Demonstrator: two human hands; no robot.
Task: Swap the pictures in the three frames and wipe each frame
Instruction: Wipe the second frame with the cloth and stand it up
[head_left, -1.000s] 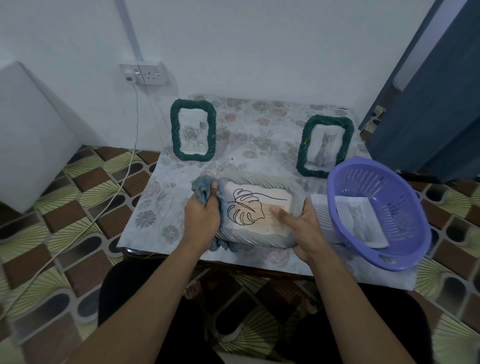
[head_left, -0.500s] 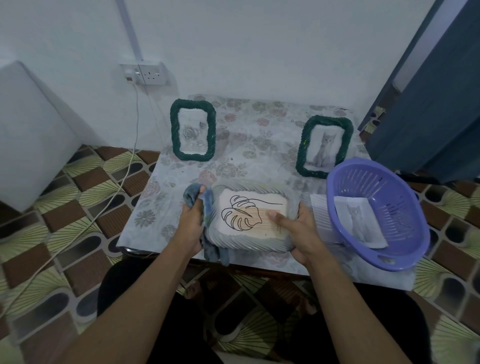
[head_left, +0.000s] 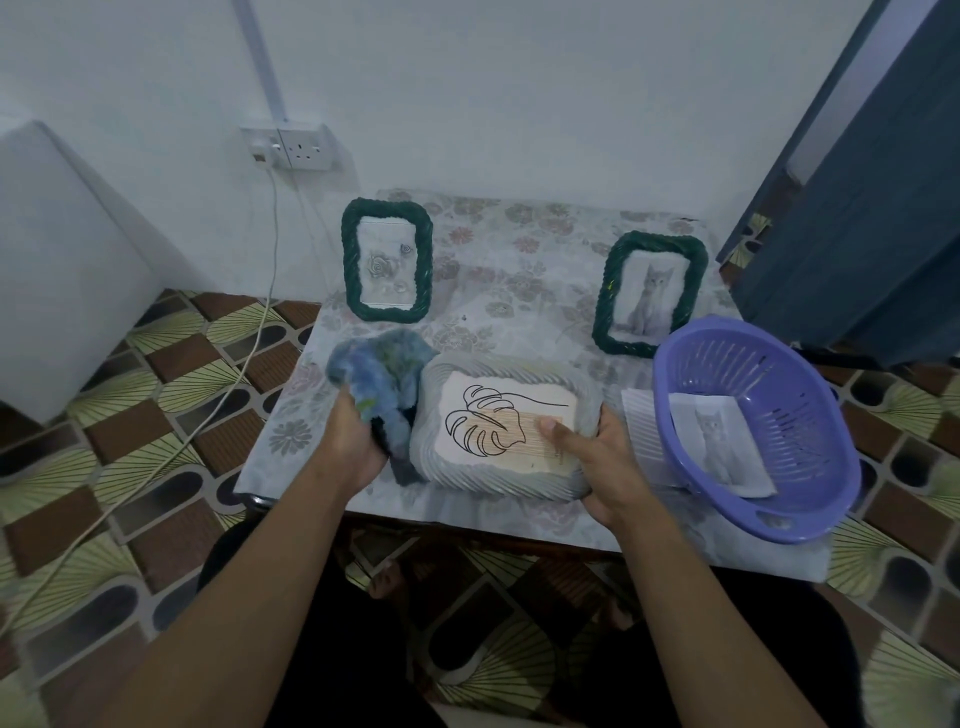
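The grey frame (head_left: 498, 480) with the leaf drawing (head_left: 493, 423) is seen at the near edge of the table (head_left: 509, 249). Its right rim is gripped by the right hand (head_left: 608, 467), with the thumb laid on the drawing and the other fingers curled round the rim. A blue cloth (head_left: 384, 374) is bunched in the curled fingers of the left hand (head_left: 353, 441), just beside the frame's left rim. Two green frames (head_left: 349, 260) (head_left: 602, 301) are stood upright farther back. A cat print (head_left: 719, 441) is held in the purple basket (head_left: 826, 483).

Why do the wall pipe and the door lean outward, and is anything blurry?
Head view: the wide-angle lens tilts the wall pipe and door outward; light is dim, bluish; the cloth in the left hand is motion-smeared, the grey frame sharp.
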